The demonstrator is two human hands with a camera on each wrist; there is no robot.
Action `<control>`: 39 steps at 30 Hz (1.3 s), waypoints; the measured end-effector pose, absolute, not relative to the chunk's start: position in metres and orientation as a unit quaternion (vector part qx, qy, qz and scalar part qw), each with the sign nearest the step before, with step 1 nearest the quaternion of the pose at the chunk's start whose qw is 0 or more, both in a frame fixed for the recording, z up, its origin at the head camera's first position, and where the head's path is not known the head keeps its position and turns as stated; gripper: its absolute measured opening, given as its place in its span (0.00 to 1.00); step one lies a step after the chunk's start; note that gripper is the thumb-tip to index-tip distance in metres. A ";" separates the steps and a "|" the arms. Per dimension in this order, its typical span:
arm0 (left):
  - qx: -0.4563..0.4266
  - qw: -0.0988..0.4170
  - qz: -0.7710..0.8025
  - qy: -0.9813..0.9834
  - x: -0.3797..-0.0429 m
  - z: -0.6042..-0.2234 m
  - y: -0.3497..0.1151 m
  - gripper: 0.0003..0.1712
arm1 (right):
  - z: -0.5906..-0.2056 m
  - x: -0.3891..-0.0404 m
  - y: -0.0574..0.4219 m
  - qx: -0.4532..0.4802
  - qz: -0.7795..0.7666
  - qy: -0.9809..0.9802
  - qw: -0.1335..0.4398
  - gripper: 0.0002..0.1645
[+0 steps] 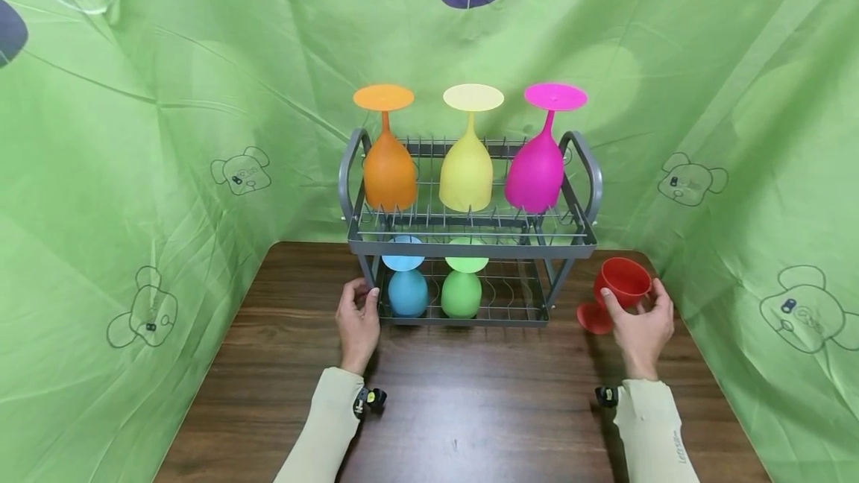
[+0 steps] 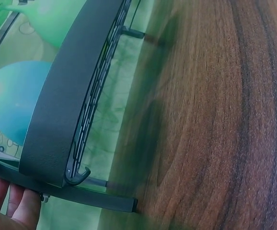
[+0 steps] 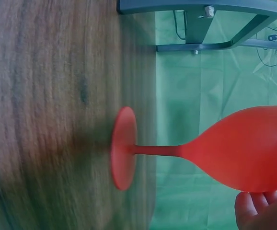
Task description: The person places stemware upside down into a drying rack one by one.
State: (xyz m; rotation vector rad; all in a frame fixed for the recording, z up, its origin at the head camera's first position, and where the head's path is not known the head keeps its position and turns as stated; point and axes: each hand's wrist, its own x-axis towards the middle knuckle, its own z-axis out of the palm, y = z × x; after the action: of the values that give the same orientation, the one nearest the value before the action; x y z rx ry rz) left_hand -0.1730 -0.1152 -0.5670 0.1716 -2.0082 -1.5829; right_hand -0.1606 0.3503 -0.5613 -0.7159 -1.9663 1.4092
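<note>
In the head view, my left hand grips the lower left post of a dark grey two-tier dish rack. The left wrist view shows the thumb and fingers around that frame, beside a blue wine glass. Off the rack's right side, my right hand holds a red wine glass by its bowl. This glass is upright, mouth up, its round foot at the tabletop; whether it touches the wood I cannot tell.
Upside down on the top tier stand an orange glass, a yellow glass and a pink glass. A green glass stands inverted beside the blue one below. Green printed cloth surrounds the brown wooden table.
</note>
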 end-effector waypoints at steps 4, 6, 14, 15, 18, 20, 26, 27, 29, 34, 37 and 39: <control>0.069 0.279 -0.592 -0.753 -0.172 -0.566 -0.114 0.13 | -0.563 -0.161 0.350 -0.272 0.532 -0.742 0.306 0.51; 0.071 0.279 -0.595 -0.751 -0.174 -0.569 -0.114 0.13 | -0.563 -0.161 0.349 -0.274 0.530 -0.742 0.306 0.50; 0.076 0.267 -0.600 -0.750 -0.172 -0.568 -0.115 0.13 | -0.563 -0.159 0.350 -0.274 0.539 -0.737 0.301 0.49; 0.070 0.265 -0.602 -0.750 -0.173 -0.571 -0.118 0.13 | -0.562 -0.157 0.350 -0.274 0.539 -0.738 0.301 0.49; 0.055 0.254 -0.606 -0.751 -0.178 -0.584 -0.127 0.14 | -0.560 -0.154 0.349 -0.267 0.536 -0.741 0.303 0.49; 0.045 0.251 -0.607 -0.752 -0.183 -0.594 -0.134 0.15 | -0.559 -0.151 0.347 -0.261 0.533 -0.745 0.306 0.48; 0.049 0.237 -0.615 -0.751 -0.182 -0.597 -0.138 0.15 | -0.551 -0.140 0.338 -0.236 0.530 -0.750 0.318 0.48; 0.051 0.234 -0.614 -0.752 -0.181 -0.596 -0.139 0.14 | -0.549 -0.138 0.336 -0.232 0.530 -0.750 0.320 0.48; 0.055 0.230 -0.612 -0.755 -0.179 -0.595 -0.140 0.13 | -0.544 -0.133 0.333 -0.223 0.529 -0.753 0.322 0.47; 0.059 0.223 -0.612 -0.756 -0.171 -0.589 -0.143 0.12 | -0.530 -0.118 0.324 -0.192 0.523 -0.765 0.324 0.47; 0.060 0.215 -0.613 -0.758 -0.165 -0.587 -0.143 0.13 | -0.523 -0.108 0.316 -0.173 0.517 -0.774 0.322 0.47; 0.059 0.210 -0.614 -0.759 -0.161 -0.584 -0.143 0.13 | -0.520 -0.101 0.311 -0.160 0.512 -0.780 0.321 0.46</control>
State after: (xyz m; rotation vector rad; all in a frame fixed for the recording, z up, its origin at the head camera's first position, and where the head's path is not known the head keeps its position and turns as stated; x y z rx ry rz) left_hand -0.1610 -0.1431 -0.5841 0.1640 -2.1106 -1.7068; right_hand -0.1014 0.3113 -0.5196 -0.4197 -2.0499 1.3443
